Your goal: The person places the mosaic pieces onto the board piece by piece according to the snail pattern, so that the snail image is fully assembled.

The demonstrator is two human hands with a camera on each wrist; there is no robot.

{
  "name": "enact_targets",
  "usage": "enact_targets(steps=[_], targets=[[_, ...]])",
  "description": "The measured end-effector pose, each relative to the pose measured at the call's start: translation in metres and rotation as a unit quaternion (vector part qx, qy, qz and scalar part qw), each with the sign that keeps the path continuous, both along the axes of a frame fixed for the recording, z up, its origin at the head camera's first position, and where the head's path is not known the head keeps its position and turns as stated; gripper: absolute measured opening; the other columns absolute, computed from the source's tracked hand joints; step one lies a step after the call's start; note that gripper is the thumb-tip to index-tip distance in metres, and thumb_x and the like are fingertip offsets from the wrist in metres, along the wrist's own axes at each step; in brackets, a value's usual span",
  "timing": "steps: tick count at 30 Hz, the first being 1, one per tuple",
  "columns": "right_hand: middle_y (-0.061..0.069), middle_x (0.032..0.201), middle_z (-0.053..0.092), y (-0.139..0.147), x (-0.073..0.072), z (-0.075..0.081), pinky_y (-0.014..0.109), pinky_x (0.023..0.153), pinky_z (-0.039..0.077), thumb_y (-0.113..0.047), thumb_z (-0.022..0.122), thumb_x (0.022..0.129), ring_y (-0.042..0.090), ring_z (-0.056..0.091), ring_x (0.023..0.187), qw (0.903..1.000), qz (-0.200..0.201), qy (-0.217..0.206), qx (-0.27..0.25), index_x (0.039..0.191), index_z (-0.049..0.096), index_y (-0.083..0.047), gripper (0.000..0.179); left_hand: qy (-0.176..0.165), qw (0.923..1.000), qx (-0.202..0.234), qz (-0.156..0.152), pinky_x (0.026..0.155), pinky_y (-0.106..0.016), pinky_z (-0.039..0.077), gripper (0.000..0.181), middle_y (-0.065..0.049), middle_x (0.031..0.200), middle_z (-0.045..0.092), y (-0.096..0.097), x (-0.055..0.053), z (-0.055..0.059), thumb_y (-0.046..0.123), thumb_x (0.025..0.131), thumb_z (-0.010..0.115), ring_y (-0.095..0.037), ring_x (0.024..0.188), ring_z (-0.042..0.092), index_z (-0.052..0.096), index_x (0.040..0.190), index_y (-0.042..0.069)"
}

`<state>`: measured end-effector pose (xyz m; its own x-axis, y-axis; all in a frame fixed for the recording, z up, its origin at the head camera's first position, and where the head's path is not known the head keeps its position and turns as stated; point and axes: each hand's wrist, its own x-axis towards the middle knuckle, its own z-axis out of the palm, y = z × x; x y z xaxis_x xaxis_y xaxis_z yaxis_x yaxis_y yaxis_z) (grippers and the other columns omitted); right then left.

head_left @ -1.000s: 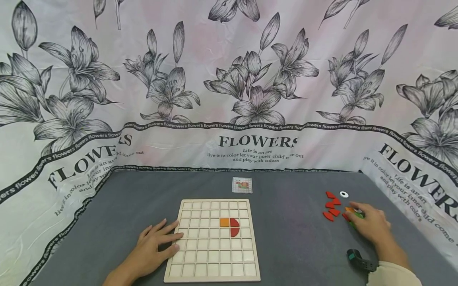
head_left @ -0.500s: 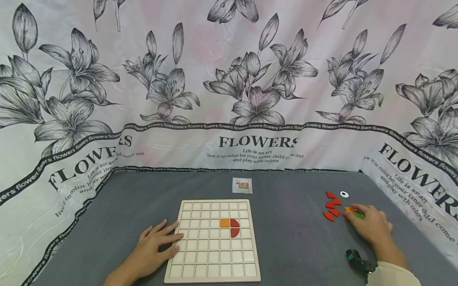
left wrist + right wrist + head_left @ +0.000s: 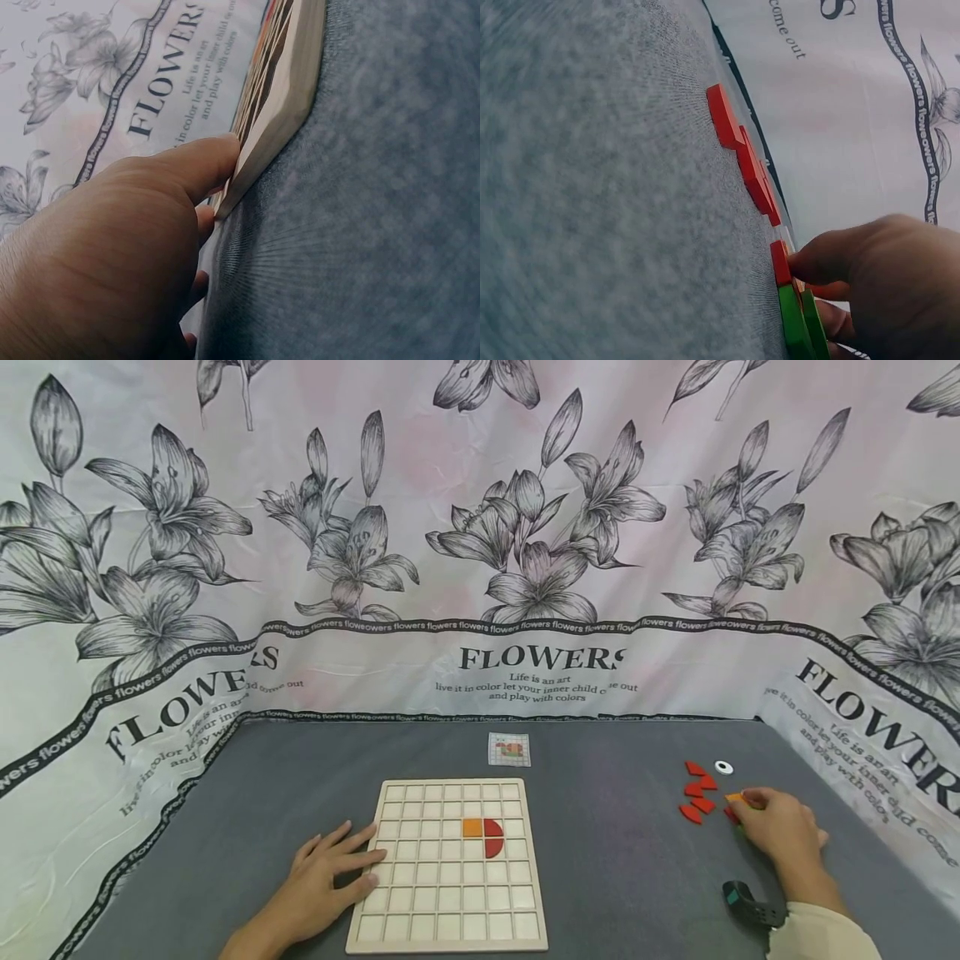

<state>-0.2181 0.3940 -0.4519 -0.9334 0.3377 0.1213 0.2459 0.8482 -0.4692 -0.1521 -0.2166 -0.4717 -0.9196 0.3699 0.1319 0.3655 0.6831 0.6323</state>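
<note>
My left hand [image 3: 324,881] lies with spread fingers on the left edge of a pale wooden grid board [image 3: 442,897]; in the left wrist view its thumb touches the board's side. One orange square tile [image 3: 472,827] and two red quarter-round tiles [image 3: 492,828] sit in the board's cells. At the right, my right hand [image 3: 783,831] pinches an orange tile [image 3: 735,797] between thumb and fingers, low over a small pile. Green tiles [image 3: 796,322] and a red tile [image 3: 780,262] lie under and beside these fingers, mostly hidden from the head view.
Several red tiles [image 3: 693,789] lie loose left of the right hand, with a white ring-shaped piece [image 3: 723,767] behind them. A small picture card [image 3: 509,749] lies beyond the board. A black wristband [image 3: 750,906] is near the right wrist. A flower-printed cloth [image 3: 540,672] hangs behind the table.
My right hand's fingers have shifted and drawn together around the orange tile, covering more of the green ones. The left hand and the board stay in place.
</note>
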Motion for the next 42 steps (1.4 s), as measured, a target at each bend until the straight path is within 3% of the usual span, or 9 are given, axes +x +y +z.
enact_targets(steps=[7,11,16,19,22,28,35,42], targets=[[0.029,0.11,0.061,-0.002,0.0,-0.001,0.064,0.066,0.028,-0.03,0.062,0.089,0.051,0.048,0.096,0.9998,0.015,0.009,-0.002,0.112,0.065,0.004,0.041,-0.001,1.0,0.003,0.002,0.101,-0.069,0.005,0.039,-0.005,0.146,0.044,0.001,0.002,-0.001,0.046,0.094,0.06,-0.043,0.137,0.025,0.069,0.124,0.022],[0.033,0.115,0.056,-0.003,0.0,0.001,0.065,0.066,0.028,-0.038,0.062,0.089,0.054,0.044,0.098,0.9998,0.01,-0.014,-0.004,0.115,0.063,0.004,0.049,0.005,1.0,0.004,0.003,0.101,-0.069,0.006,0.039,-0.004,0.146,0.044,0.002,0.001,-0.001,0.045,0.093,0.061,-0.043,0.138,0.026,0.07,0.123,0.022],[0.034,0.115,0.054,-0.004,-0.001,0.002,0.067,0.07,0.027,-0.035,0.062,0.09,0.056,0.04,0.101,0.9996,-0.001,-0.028,-0.011,0.116,0.061,0.005,0.048,0.003,1.0,0.002,0.003,0.101,-0.069,0.005,0.039,-0.004,0.147,0.043,0.002,-0.001,-0.002,0.046,0.093,0.061,-0.042,0.138,0.025,0.07,0.123,0.022],[0.032,0.112,0.057,-0.006,0.0,0.0,0.068,0.071,0.026,-0.034,0.062,0.091,0.056,0.041,0.101,0.9999,0.001,0.01,-0.007,0.113,0.062,0.006,0.045,0.001,1.0,0.001,0.004,0.101,-0.069,0.005,0.04,-0.003,0.147,0.043,0.001,-0.001,-0.002,0.046,0.093,0.061,-0.042,0.138,0.025,0.069,0.123,0.023],[0.031,0.11,0.059,-0.008,0.001,-0.003,0.067,0.07,0.027,-0.033,0.06,0.094,0.052,0.044,0.099,0.9972,0.01,0.074,0.0,0.113,0.064,0.005,0.043,0.001,1.0,0.003,0.004,0.101,-0.069,0.005,0.04,-0.003,0.147,0.043,0.0,-0.001,-0.002,0.047,0.093,0.061,-0.042,0.138,0.024,0.069,0.123,0.023],[0.03,0.108,0.058,-0.016,0.004,0.0,0.061,0.078,0.032,-0.024,0.061,0.095,0.043,0.048,0.093,0.9815,0.046,0.186,-0.002,0.114,0.064,0.008,0.037,0.001,1.0,0.005,-0.004,0.1,-0.07,0.006,0.04,-0.005,0.147,0.043,0.0,0.0,0.0,0.047,0.093,0.06,-0.044,0.137,0.025,0.069,0.124,0.023],[0.026,0.107,0.06,-0.034,0.007,0.023,0.056,0.076,0.034,-0.019,0.066,0.093,0.039,0.05,0.094,0.9616,0.091,0.259,-0.013,0.113,0.067,0.007,0.033,0.002,1.0,0.004,-0.008,0.099,-0.071,0.006,0.04,-0.007,0.147,0.043,0.0,0.001,0.001,0.046,0.093,0.06,-0.045,0.137,0.026,0.069,0.124,0.022],[0.019,0.109,0.061,-0.056,0.013,0.05,0.043,0.067,0.033,-0.018,0.069,0.091,0.03,0.048,0.092,0.9488,0.126,0.289,-0.007,0.116,0.068,0.003,0.033,0.002,1.0,0.001,-0.006,0.099,-0.071,0.007,0.04,-0.006,0.147,0.043,0.001,0.001,0.0,0.046,0.093,0.061,-0.045,0.137,0.026,0.069,0.124,0.022]])
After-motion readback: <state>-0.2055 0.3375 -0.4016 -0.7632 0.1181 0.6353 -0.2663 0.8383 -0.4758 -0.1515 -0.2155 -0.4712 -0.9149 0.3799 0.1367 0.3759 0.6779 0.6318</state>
